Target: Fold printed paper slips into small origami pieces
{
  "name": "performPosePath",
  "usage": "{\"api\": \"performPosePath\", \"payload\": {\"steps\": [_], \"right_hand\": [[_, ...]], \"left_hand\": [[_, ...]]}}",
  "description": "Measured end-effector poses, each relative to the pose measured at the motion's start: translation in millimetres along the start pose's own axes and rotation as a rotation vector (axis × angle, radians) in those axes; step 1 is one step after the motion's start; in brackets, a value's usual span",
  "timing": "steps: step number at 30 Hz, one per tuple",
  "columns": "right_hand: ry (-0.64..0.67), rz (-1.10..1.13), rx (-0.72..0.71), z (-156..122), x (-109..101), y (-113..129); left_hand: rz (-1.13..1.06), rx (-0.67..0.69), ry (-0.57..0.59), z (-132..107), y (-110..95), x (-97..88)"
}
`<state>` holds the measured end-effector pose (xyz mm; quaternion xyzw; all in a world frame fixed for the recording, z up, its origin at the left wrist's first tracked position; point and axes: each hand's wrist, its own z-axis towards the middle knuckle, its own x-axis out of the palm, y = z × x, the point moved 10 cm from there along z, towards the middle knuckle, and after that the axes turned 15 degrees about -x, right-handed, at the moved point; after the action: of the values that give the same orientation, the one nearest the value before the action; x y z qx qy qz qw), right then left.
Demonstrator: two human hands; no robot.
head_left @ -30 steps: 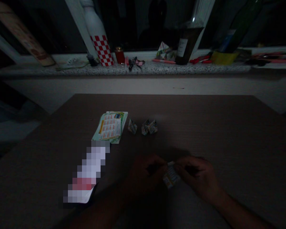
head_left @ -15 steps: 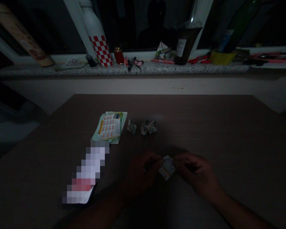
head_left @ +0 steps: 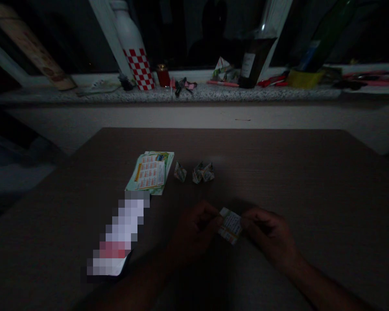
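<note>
A small printed piece of paper (head_left: 230,225) is held between both my hands just above the dark wooden table (head_left: 294,181). My left hand (head_left: 194,231) pinches its left edge, fingers closed. My right hand (head_left: 267,235) pinches its right edge, fingers closed too. Farther back on the table lie two folded paper pieces, a small one (head_left: 180,172) and a wider one (head_left: 203,172). A stack of printed calendar sheets (head_left: 150,172) lies left of them.
A blurred-out white and red strip (head_left: 118,239) lies at the near left. The stone window ledge (head_left: 168,94) behind holds a red-and-white checked bottle (head_left: 132,47), a small red jar (head_left: 163,75), a dark wine bottle (head_left: 254,56), a green bottle (head_left: 324,36) and pens.
The paper has been turned and shifted slightly up between my fingers; it now shows a flatter, wider face. Both hands stay in nearly the same place.
</note>
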<state>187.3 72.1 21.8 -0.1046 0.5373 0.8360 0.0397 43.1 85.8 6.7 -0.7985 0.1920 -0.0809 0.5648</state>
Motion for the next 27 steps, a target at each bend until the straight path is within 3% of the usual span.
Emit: {"api": "performPosePath", "payload": {"steps": [5,11,16,21,27], "right_hand": [[-0.018,0.096,0.087,-3,0,-8],[0.007,0.092,0.113,-5,5,-16],[-0.031,-0.083,-0.036,2,-6,-1],[0.065,-0.056,-0.264,7,1,26],[0.059,-0.105,-0.374,8,3,39]], "left_hand": [[-0.088,-0.019,0.032,-3,4,0.8],[-0.007,0.154,0.052,-11,-10,-3.9],[0.049,0.118,0.013,-10,-11,-3.7],[0.079,0.043,-0.084,-4,-7,-7.8],[0.194,0.011,-0.073,-4,-6,-1.1]]}}
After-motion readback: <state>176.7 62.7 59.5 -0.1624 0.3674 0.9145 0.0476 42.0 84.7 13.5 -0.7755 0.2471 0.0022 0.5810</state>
